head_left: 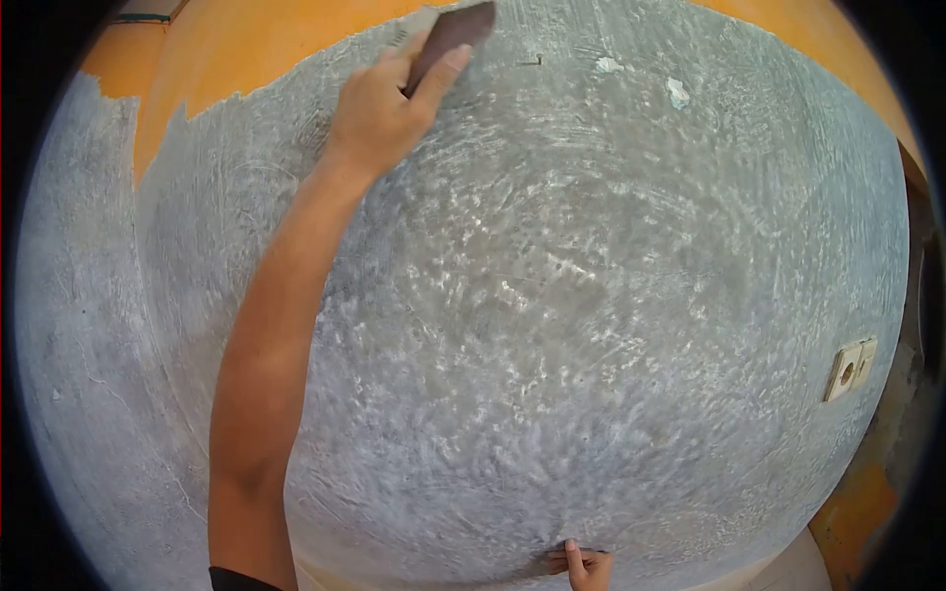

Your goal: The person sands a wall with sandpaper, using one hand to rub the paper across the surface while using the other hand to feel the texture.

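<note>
My left hand [389,108] reaches high up the grey wall [591,325], the arm stretched out from the lower left. It grips a dark brown flat rectangular piece [461,37] that looks like folded sandpaper, thumb on its near face, close to the border of the orange paint. At the bottom, my right hand [583,568] is closed by the wall, thumb pointing up. A thin dark edge [593,551] shows at its fingers; what this belongs to is mostly hidden. White scuffs and curved scratches cover the wall's middle.
Orange paint [266,49] with a ragged edge runs along the top. Two pale chipped patches [677,94] and a small metal bit [533,62] are on the upper wall. A white socket and switch plate [849,369] sits at the right, near the wall's edge.
</note>
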